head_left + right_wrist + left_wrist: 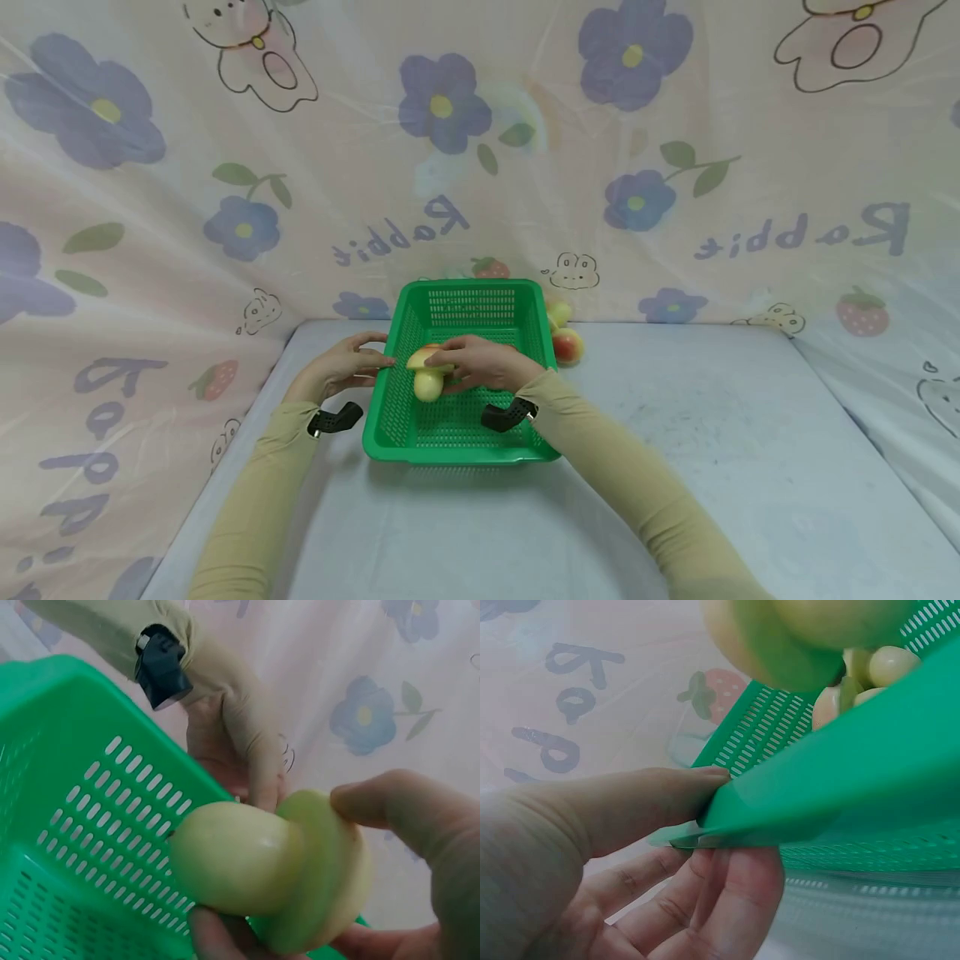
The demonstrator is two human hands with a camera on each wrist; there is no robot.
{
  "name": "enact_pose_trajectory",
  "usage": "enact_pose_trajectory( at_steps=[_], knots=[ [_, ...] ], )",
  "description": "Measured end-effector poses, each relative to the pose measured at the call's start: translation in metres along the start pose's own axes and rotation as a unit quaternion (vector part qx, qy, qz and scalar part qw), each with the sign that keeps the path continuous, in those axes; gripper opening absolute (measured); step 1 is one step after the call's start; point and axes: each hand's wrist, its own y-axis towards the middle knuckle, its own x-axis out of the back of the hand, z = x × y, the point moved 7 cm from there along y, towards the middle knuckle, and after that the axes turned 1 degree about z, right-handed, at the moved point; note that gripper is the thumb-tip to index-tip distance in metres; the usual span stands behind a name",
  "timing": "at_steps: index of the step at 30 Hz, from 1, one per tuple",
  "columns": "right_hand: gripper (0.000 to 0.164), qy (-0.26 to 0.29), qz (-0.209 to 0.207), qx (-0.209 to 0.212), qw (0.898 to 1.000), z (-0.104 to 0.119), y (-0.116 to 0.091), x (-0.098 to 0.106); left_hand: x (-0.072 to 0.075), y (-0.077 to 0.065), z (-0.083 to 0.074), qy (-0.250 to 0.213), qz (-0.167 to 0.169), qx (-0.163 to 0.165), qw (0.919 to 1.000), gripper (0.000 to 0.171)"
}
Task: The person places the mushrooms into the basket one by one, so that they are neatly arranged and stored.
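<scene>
My left hand (347, 367) grips the left rim of a green plastic basket (461, 454). In the left wrist view the thumb lies on top of the rim (795, 802) and the fingers are below it. Over the basket's left side, my right hand (483, 364) holds a mushroom (429, 385) with a pale rounded stem and a yellow-and-orange cap. The right wrist view shows the thumb (375, 799) on the cap edge and other fingers beneath the mushroom (240, 859), which lies tilted sideways.
Past the basket's right wall lie a red-and-yellow round piece (567, 346) and a pale yellow one (559, 313). More pale pieces (891, 666) show beyond the near rim in the left wrist view. A printed curtain (525, 183) hangs behind the white table (675, 417).
</scene>
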Motion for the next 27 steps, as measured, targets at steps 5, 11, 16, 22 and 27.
enact_pose_trajectory(
  at_steps=[5,11,16,22,27],
  knots=[
    [0.042,0.003,0.006,-0.006,1.000,-0.007,0.005,-0.003,0.001,0.001,0.001,-0.002,0.000,0.001,1.0000,0.071],
    [0.035,0.009,0.007,-0.019,1.000,-0.014,0.010,-0.006,0.002,0.002,0.003,-0.004,0.002,-0.001,1.0000,0.072],
    [0.035,-0.002,0.009,-0.033,0.999,-0.018,0.012,-0.008,0.001,0.002,0.002,-0.004,0.003,-0.001,1.0000,0.072],
    [0.032,-0.042,0.013,-0.048,0.998,-0.025,0.015,-0.011,0.002,0.003,0.002,0.004,0.003,-0.002,1.0000,0.073],
    [0.038,-0.065,0.010,-0.072,0.995,-0.034,0.018,-0.013,0.001,0.002,0.001,-0.002,0.004,-0.003,1.0000,0.069]
  ],
)
